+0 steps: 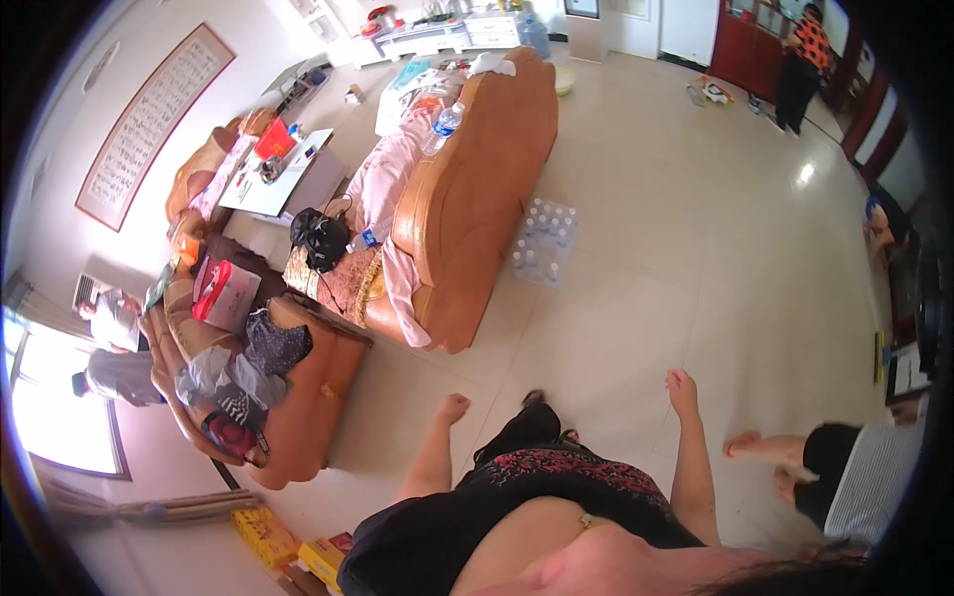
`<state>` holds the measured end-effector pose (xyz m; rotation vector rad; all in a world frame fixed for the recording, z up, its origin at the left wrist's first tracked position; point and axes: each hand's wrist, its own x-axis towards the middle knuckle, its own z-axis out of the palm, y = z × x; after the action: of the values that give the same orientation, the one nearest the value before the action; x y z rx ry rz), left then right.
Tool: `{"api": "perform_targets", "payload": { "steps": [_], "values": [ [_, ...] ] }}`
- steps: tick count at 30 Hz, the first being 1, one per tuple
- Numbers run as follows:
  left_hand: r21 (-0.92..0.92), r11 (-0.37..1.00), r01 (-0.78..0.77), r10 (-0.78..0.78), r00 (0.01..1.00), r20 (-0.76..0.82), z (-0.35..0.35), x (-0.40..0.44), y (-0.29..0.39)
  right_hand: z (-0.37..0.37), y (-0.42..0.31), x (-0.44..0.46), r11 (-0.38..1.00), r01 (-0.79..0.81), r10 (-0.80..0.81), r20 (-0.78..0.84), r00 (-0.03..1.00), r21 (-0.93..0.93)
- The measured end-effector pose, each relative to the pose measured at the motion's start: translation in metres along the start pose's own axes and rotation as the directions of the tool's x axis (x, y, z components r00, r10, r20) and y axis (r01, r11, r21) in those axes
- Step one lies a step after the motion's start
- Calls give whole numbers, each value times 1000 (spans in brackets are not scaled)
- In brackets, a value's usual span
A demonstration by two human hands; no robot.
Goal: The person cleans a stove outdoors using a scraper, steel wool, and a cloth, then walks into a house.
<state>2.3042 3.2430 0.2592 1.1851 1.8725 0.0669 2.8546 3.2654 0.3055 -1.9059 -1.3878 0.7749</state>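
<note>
My left hand [455,407] hangs in the air ahead of my body, its fingers curled in a loose fist with nothing visible in them. Out to the other side, my right hand [681,391] is raised above the floor, also with curled fingers and no object showing. Both hands are apart from the furniture. The orange-brown leather sofa [482,199] is nearest to my left hand, beyond it. On the tiles between the sofa and my right hand stands a plastic-wrapped pack of water bottles [545,241].
A second sofa [318,397] at left bears clothes and a white-and-red bag [227,294]. A white table [283,179] stands between sofas. Yellow boxes [266,536] lie at lower left. People are by the window, at the far right doorway [803,65], and close at right [874,482].
</note>
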Motion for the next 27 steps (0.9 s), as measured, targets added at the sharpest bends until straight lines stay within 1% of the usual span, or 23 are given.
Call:
{"api": "perform_targets", "payload": {
  "steps": [1,2,3,5,6,7,8,9,10,11,12,13,14,15,16,17,18,19,20,22,23,25,27],
  "values": [
    [-73,994,86,-90,995,-52,-11,1,14,-3,-9,25,997,-9,7,34,999,79],
    [51,998,43,-40,997,-61,-17,11,17,-5,-12,52,987,-22,11,69,998,156],
    [177,984,2,9,998,-64,-23,18,17,-3,0,74,999,-12,7,105,994,47],
    [301,952,51,-31,997,-69,-25,39,27,12,52,109,985,7,24,176,984,-173],
    [302,943,140,-123,990,-75,-22,54,27,22,92,122,959,15,47,212,976,-282],
    [304,925,227,-213,974,-80,-20,70,26,23,118,127,906,109,15,289,957,-409],
    [297,905,305,-298,952,-71,-18,81,31,14,125,126,763,284,56,498,865,-580],
    [281,890,360,-369,929,-22,-17,93,48,15,157,115,784,219,42,401,915,-581],
    [268,876,400,-428,902,54,-19,101,68,8,171,108,810,141,137,418,898,-569],
    [239,870,431,-472,868,155,-24,105,96,4,173,104,827,15,286,441,851,-563],
    [230,865,446,-494,837,235,-27,116,126,0,177,108,823,-85,394,457,797,-562],
    [253,872,419,-481,833,274,-27,135,153,-1,177,118,813,-164,473,467,747,-559],
    [443,852,278,-422,866,268,-8,185,150,-5,175,127,793,-232,539,471,698,-563],
    [616,776,134,-361,896,260,10,235,146,-9,172,137,772,-281,588,473,656,-570],
    [619,781,81,-274,935,224,7,252,188,-14,170,153,760,-310,615,476,629,-571],
    [585,809,54,-227,947,227,5,273,235,-19,170,168,745,-336,640,473,605,-576],
    [592,801,-86,-123,945,304,-13,278,305,-25,163,188,737,-348,651,472,594,-579],
    [520,843,-139,6,968,250,-39,261,391,-31,161,209,732,-347,656,470,591,-586],
    [508,831,-226,124,966,227,-34,289,427,-34,167,232,733,-333,652,472,593,-593],
    [362,852,-379,342,925,164,-31,327,508,-41,175,287,748,-281,618,478,624,-601],
    [335,850,-407,382,913,141,-33,342,550,-47,178,317,758,-237,589,482,648,-608],
    [246,867,-434,429,900,77,-19,358,602,-56,189,393,785,-116,487,490,723,-609],
    [150,881,-450,456,890,-13,-12,374,644,-74,159,484,818,0,335,477,812,-575]
  ]
}}
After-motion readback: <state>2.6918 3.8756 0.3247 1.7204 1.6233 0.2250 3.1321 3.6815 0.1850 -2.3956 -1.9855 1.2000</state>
